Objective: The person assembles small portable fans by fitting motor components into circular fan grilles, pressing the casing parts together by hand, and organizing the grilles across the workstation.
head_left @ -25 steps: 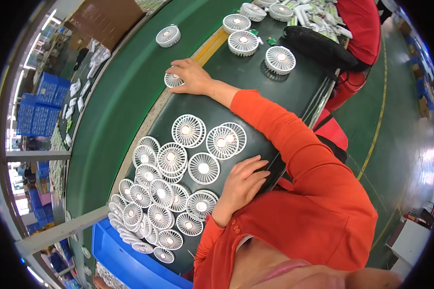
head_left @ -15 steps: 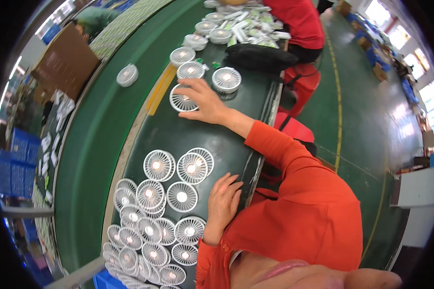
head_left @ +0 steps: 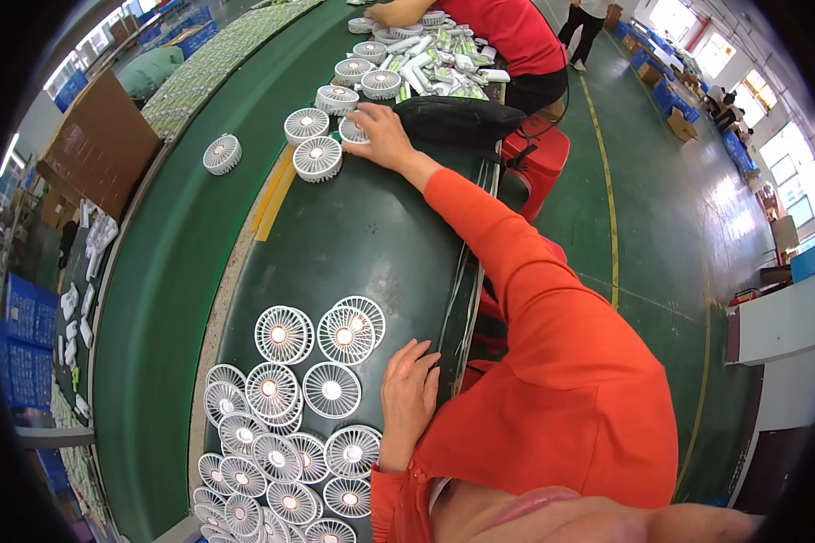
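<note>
At the far end of the dark worktable, my right hand (head_left: 380,136) curls its fingers and thumb round a white fan head (head_left: 353,129), partly covering it. Close beside it sit two more round fan heads, one on the left (head_left: 306,127) and one nearer me (head_left: 317,158). My left hand (head_left: 407,389) rests on the tabletop by the right edge, fingers loosely extended and nothing in them. To its left spreads a large group of overlapping fan heads (head_left: 278,457) with spoked grilles and round centres; several are stacked, and a single one (head_left: 331,390) lies nearest my fingers.
Left of the worktable runs a green conveyor belt (head_left: 167,271) carrying one fan head (head_left: 222,154). A black bag (head_left: 462,118) lies at the table's right edge, before a heap of white parts (head_left: 444,59). A co-worker's red sleeve (head_left: 534,32) and red stools (head_left: 541,154) are beyond.
My right hand has moved farther up the table, off the spot where it covered a fan head. That spot now shows bare tabletop. My left hand stays put while the view shifts slightly.
</note>
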`<state>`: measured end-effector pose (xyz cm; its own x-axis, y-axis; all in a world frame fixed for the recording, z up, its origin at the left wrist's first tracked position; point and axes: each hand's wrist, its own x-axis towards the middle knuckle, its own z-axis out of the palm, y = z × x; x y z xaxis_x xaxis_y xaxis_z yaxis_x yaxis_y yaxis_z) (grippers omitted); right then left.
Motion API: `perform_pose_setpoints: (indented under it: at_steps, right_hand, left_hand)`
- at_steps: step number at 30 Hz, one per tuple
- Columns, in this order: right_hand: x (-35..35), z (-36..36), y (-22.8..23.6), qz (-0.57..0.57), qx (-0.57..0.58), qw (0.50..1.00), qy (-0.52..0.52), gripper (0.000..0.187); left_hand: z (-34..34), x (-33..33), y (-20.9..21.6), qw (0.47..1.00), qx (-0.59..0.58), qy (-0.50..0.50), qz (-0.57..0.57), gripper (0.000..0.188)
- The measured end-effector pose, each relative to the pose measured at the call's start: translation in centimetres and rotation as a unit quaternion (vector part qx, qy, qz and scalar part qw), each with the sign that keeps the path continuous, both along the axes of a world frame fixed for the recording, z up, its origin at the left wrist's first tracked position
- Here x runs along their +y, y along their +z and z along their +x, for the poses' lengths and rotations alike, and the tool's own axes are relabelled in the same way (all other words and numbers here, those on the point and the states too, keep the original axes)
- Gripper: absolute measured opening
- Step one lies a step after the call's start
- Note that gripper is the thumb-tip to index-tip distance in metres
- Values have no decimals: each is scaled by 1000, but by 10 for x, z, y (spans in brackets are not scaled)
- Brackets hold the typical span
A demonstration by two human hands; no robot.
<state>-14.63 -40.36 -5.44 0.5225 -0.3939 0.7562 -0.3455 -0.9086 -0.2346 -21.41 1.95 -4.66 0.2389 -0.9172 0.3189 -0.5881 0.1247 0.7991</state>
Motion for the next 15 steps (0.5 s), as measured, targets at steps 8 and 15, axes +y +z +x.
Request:
perform_pose_setpoints:
  at_steps: [8,15]
  right_hand:
    - [58,-13,27,20,-76,992,102,55]
    - [98,-56,-30,16,92,988,120,56]
  left_hand:
    - [0,3,-2,1000,-23,-12,16,23]
    - [-1,3,0,999,-43,1,-1,21]
